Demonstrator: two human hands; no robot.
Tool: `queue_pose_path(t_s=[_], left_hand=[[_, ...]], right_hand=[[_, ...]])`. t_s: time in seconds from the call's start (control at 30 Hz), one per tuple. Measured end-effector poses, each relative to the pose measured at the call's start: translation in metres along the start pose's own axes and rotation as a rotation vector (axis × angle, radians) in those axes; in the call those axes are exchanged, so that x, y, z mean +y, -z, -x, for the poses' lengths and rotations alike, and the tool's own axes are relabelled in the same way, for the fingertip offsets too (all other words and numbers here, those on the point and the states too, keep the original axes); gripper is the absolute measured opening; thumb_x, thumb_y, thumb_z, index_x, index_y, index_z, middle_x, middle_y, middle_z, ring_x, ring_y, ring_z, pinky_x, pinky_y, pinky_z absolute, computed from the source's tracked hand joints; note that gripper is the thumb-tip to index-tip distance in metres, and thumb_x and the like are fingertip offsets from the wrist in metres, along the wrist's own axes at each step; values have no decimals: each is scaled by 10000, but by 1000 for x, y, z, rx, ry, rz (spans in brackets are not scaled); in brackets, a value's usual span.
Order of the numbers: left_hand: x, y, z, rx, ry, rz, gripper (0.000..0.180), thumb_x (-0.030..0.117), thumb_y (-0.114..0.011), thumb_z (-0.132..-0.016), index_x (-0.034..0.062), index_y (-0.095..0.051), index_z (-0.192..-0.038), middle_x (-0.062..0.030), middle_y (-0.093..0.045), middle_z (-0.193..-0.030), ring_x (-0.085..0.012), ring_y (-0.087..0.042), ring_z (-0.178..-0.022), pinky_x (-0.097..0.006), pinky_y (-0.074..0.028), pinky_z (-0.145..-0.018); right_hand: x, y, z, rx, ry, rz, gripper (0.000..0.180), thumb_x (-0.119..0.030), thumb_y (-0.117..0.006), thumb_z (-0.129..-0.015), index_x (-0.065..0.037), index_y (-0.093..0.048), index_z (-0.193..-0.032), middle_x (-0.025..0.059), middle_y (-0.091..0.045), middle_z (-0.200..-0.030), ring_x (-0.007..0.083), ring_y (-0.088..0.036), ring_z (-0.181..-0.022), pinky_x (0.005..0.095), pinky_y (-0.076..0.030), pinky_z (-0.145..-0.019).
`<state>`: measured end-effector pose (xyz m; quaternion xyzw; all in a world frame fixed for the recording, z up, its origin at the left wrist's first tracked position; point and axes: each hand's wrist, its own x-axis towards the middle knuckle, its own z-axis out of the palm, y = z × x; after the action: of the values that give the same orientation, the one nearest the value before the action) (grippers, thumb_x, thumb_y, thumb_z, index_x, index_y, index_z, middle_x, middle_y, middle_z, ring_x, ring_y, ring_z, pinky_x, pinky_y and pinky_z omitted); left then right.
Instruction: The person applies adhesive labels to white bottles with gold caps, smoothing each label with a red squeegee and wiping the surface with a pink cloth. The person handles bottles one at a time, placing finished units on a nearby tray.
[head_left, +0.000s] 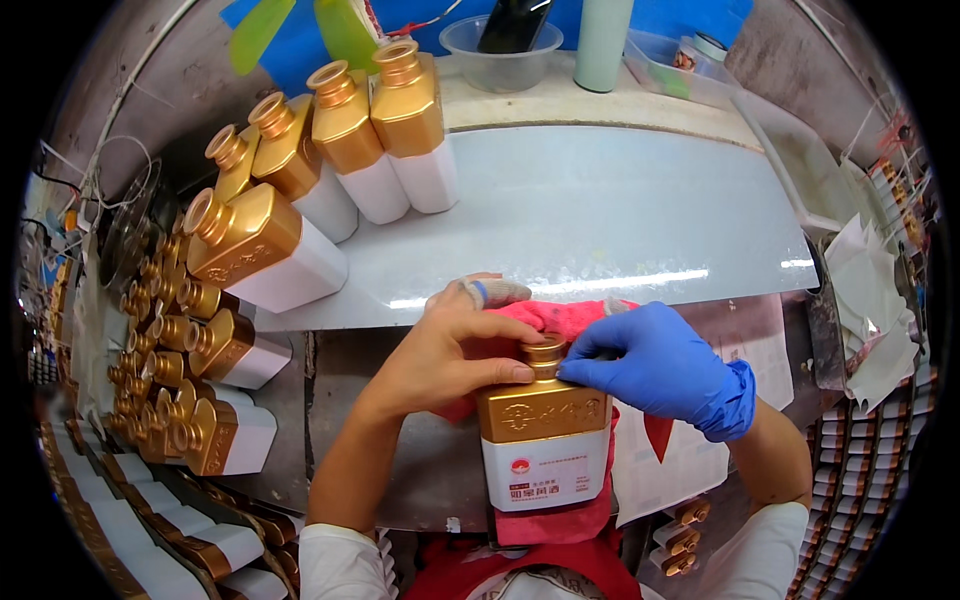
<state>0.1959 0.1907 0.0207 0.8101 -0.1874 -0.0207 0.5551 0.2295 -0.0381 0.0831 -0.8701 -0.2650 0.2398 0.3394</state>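
Note:
A bottle with a white body, gold shoulders and an open-looking gold neck stands in front of me, tilted slightly, on a pink-red cloth. My left hand, bare except for a knitted finger cover, grips the neck from the left with thumb and fingers. From the other side my right hand, in a blue glove, pinches at the neck. Whether a small thing lies between its fingertips is hidden. Below the glove hangs a red pointed strip; its upper end is out of sight.
Several similar bottles stand at the grey board's left end. More crowd the lower left. Behind are a clear bowl, a pale green cylinder and a plastic tray. White papers hang at right.

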Motion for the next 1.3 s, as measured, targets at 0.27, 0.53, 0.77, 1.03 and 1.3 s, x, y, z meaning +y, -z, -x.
queue_pose_path(t_s=[0.27,0.53,0.77,1.03,1.3], left_hand=[[1,-8,1,46,19,-26,284,203,-828,-676,101,-727,-920,-166,-613,-1124,-329,-478,-1171,-415,-372,-988],[3,-4,0,-4,68,46,281,164,-811,-693,89,-732,-951,-184,-551,-1200,-300,-497,-1155,-386,-387,-985],[3,-5,-1,-13,70,63,273,161,-801,-705,85,-733,-957,-166,-582,-1188,-283,-501,-1148,-383,-374,-986],[7,3,-2,-69,92,137,267,155,-779,-727,90,-732,-981,-156,-595,-1202,-281,-503,-1142,-389,-367,-985],[5,-2,-2,-37,66,79,246,154,-785,-717,87,-735,-949,-150,-610,-1175,-283,-524,-1100,-386,-386,-956]], right_hand=[[-1,3,-3,-67,-68,-16,226,-236,-686,-816,-26,-707,-894,123,-653,-704,157,-588,-609,283,-489,-640],[11,4,-3,-54,4,-81,240,-249,-663,-809,-22,-707,-877,124,-646,-689,178,-583,-605,291,-491,-633],[21,9,0,-30,-37,-118,287,-306,-652,-802,-33,-709,-870,165,-648,-710,272,-634,-641,331,-515,-647],[19,14,-3,79,77,-33,490,-415,-741,-726,-85,-670,-1081,175,-668,-831,319,-654,-757,367,-517,-719],[16,4,-18,116,79,128,526,-427,-795,-637,-84,-673,-1017,166,-654,-863,329,-645,-784,384,-510,-735]])
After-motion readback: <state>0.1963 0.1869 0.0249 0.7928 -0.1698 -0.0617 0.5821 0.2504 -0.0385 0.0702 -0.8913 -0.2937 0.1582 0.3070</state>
